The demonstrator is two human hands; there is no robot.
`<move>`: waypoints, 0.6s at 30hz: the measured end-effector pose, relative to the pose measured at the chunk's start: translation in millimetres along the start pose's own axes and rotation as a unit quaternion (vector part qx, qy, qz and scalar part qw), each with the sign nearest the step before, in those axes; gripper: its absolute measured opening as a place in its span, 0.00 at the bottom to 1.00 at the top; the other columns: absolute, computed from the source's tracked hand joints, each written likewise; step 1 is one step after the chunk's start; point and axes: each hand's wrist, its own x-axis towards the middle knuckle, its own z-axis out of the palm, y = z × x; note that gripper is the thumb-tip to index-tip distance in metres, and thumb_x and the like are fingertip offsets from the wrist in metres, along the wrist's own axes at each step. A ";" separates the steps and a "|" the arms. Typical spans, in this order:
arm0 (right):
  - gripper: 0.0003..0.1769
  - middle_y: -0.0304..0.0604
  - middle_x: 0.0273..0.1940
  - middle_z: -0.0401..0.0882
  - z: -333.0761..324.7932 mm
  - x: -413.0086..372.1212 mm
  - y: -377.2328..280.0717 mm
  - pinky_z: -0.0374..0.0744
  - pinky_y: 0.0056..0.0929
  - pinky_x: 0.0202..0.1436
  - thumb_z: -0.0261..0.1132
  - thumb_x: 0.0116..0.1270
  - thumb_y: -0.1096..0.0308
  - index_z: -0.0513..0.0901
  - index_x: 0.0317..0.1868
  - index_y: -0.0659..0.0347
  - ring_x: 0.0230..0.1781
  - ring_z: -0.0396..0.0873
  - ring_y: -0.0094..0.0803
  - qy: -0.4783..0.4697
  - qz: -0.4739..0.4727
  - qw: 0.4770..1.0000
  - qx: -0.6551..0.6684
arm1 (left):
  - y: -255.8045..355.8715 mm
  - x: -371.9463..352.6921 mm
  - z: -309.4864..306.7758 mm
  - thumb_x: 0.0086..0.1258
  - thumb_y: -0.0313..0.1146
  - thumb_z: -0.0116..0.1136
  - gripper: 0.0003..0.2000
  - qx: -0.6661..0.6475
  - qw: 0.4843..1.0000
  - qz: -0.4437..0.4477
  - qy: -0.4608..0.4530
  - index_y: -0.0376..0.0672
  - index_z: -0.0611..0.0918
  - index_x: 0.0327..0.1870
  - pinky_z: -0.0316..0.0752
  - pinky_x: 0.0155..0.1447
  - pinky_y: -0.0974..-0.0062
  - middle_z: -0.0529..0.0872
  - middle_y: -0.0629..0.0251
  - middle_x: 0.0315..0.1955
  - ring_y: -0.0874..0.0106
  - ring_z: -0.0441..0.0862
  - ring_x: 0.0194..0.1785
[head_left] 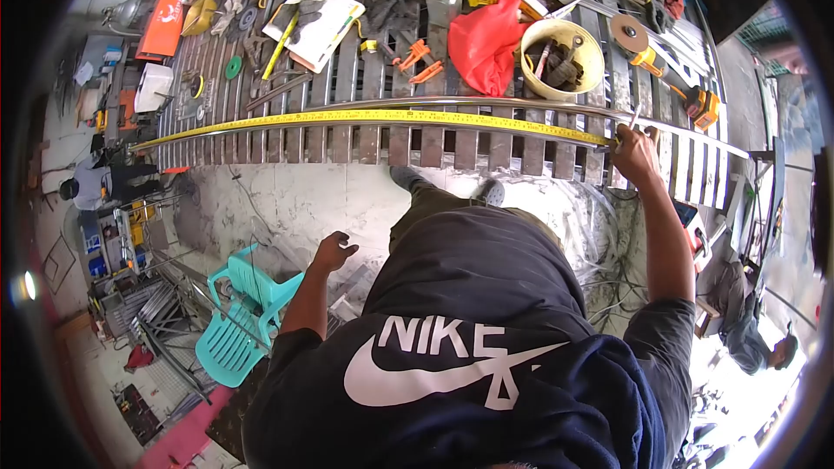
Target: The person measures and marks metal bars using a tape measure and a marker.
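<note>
Black shirt (473, 265) foremost, right hand (637, 156) touches tape (391, 116); bucket (592, 45) holds dark pieces (569, 74)

Right hand (637, 155), right of centre, positioned at one end of the yellow tape measure (365, 118), extended along a metal tube (521, 105) across the upper frame. Left hand (334, 252), centre-left, partly curled.

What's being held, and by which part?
The right hand seems to hold the yellow tape measure near its right-hand end; a thin stick rises at that hand, its grip too small to tell. The left hand appears empty.
</note>
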 end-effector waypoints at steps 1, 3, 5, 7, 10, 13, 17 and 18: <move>0.13 0.60 0.43 0.93 0.3 -0.3 -0.2 0.74 0.56 0.69 0.73 0.71 0.59 0.89 0.48 0.58 0.49 0.91 0.59 0.008 -0.002 1.000 0.002 | -3.3 -1.3 1.5 0.69 0.51 0.80 0.32 0.008 1.000 -0.007 -0.006 0.35 0.85 0.64 0.83 0.68 0.59 0.92 0.48 0.60 0.53 0.90 0.63; 0.12 0.62 0.43 0.92 -1.0 -0.7 -1.1 0.81 0.56 0.60 0.72 0.71 0.62 0.89 0.48 0.61 0.48 0.90 0.61 0.013 -0.012 1.000 0.004 | -9.9 -5.8 2.0 0.69 0.52 0.80 0.33 0.015 1.000 -0.020 -0.016 0.36 0.85 0.65 0.83 0.69 0.60 0.92 0.48 0.60 0.53 0.90 0.63; 0.12 0.62 0.42 0.91 -3.9 -1.7 -2.9 0.83 0.56 0.56 0.72 0.70 0.63 0.88 0.46 0.62 0.47 0.89 0.62 0.012 -0.015 1.000 0.003 | -14.3 -10.7 2.4 0.69 0.52 0.80 0.32 0.021 0.999 -0.032 -0.021 0.36 0.85 0.65 0.83 0.69 0.60 0.92 0.49 0.60 0.53 0.90 0.63; 0.11 0.61 0.42 0.91 -6.5 -2.9 -4.4 0.83 0.57 0.56 0.73 0.70 0.63 0.86 0.44 0.62 0.47 0.89 0.62 0.007 -0.011 1.000 0.000 | -17.1 -13.3 4.0 0.69 0.52 0.80 0.33 0.020 0.999 -0.040 -0.024 0.36 0.85 0.65 0.83 0.69 0.60 0.92 0.49 0.60 0.53 0.90 0.63; 0.12 0.61 0.41 0.91 -4.9 -2.2 -0.4 0.82 0.57 0.56 0.73 0.70 0.62 0.85 0.42 0.62 0.46 0.89 0.62 0.016 -0.029 0.999 -0.025 | -18.8 -10.8 6.7 0.69 0.52 0.80 0.33 0.012 0.999 -0.040 -0.025 0.36 0.85 0.66 0.83 0.69 0.60 0.92 0.49 0.60 0.53 0.90 0.63; 0.12 0.61 0.40 0.92 -2.3 -2.2 1.9 0.78 0.56 0.66 0.73 0.70 0.61 0.88 0.47 0.60 0.48 0.90 0.61 0.007 -0.016 1.000 -0.022 | -16.2 -7.8 7.1 0.69 0.52 0.80 0.33 0.011 1.000 -0.017 -0.016 0.36 0.85 0.65 0.83 0.69 0.60 0.92 0.48 0.59 0.53 0.90 0.63; 0.13 0.60 0.39 0.92 1.4 -2.5 6.5 0.74 0.59 0.69 0.74 0.70 0.60 0.87 0.45 0.60 0.47 0.90 0.61 0.006 -0.010 1.000 -0.022 | -5.6 -2.2 4.9 0.68 0.52 0.80 0.32 -0.005 1.000 0.010 0.000 0.35 0.86 0.64 0.83 0.68 0.60 0.93 0.47 0.58 0.52 0.90 0.62; 0.13 0.59 0.39 0.91 1.8 -3.3 8.7 0.75 0.59 0.66 0.74 0.70 0.59 0.86 0.44 0.60 0.46 0.89 0.62 0.010 -0.017 0.999 -0.031 | -4.4 -0.9 5.4 0.68 0.52 0.80 0.32 -0.009 1.000 0.021 0.003 0.35 0.86 0.63 0.83 0.68 0.60 0.93 0.47 0.57 0.52 0.90 0.62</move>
